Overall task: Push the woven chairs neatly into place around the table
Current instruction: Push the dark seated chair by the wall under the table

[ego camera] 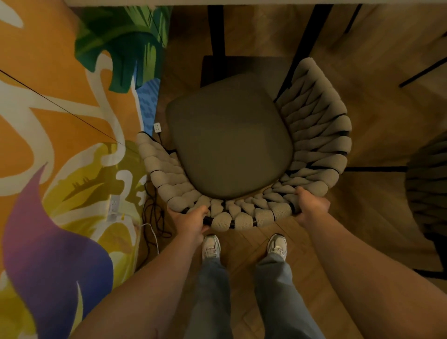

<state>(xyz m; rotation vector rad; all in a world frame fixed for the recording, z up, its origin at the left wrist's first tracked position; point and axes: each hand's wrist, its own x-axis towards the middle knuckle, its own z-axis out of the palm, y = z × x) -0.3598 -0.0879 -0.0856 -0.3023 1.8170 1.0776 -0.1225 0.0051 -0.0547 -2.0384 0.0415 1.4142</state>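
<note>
So, chair status? —K

Woven chair (pixel 314 125) sits on the wood floor (pixel 375 217), open side facing the table (pixel 242 2). The tabletop shows only as a pale strip at the far edge of my view. Grey seat cushion (pixel 229 145) fully visible, its front edge over the dark base plate (pixel 242 66) of the black table leg (pixel 216 29). —R

Hands? —K

Both on the curved back rim. Left hand (pixel 191 221) grips the rear-left part, fingers curled round the black frame tube and the weave. Right hand (pixel 312 205) grips the rear-right part, thumb over the top of the weave, fingers wrapped round the outside. Arms reach forward and down. —R

Stance? —K

Person stands right behind the backrest, pale sneakers (pixel 211 246) side by side, just beside the rim. —R

Surroundings? —K

Painted mural wall (pixel 48 121) close on the left; the chair's left arm is near it. Whether they touch, can't tell. Black cables (pixel 152 217) and a white one lie on the floor between wall and chair, below a wall outlet (pixel 114 205). Second woven chair (pixel 425 179) off to the right, in shadow, apart from this one. —R
</note>
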